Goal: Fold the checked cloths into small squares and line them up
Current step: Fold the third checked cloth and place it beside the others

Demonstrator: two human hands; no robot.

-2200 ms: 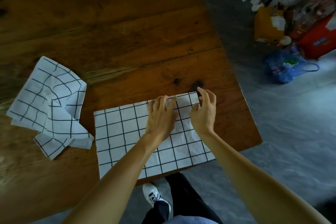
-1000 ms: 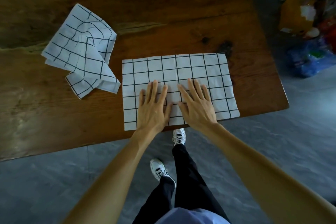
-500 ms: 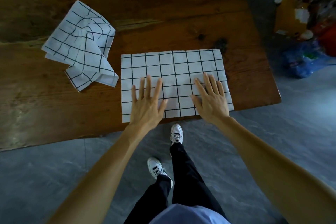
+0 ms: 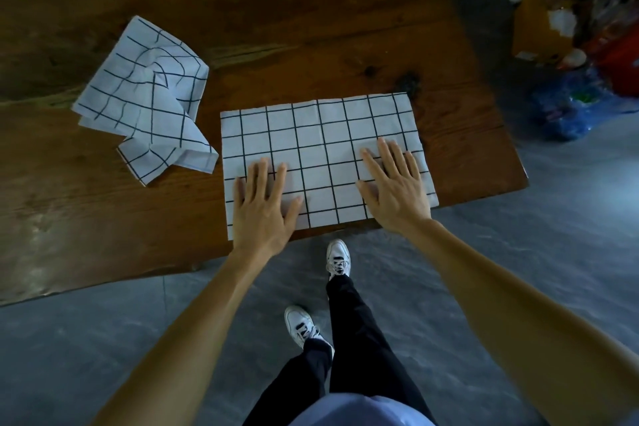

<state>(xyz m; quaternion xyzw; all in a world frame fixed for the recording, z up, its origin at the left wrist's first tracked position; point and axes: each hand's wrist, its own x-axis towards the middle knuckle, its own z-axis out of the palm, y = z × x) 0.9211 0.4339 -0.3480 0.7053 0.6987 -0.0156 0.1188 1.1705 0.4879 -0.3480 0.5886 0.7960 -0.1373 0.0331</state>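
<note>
A white cloth with a black check lies flat as a wide rectangle at the near edge of the wooden table. My left hand presses flat on its near left part, fingers straight and spread. My right hand presses flat on its near right part, fingers straight. A second checked cloth lies crumpled and loosely bunched on the table to the left, just apart from the flat one.
The table's right corner is close to the flat cloth. Beyond it on the grey floor stand a blue bag, a cardboard box and red clutter. My legs and white shoes are below the table edge.
Both hands have slid apart over the flat cloth, the left toward its left end and the right toward its right end. The camera view tilted down, so the folded squares at the far edge left view.
</note>
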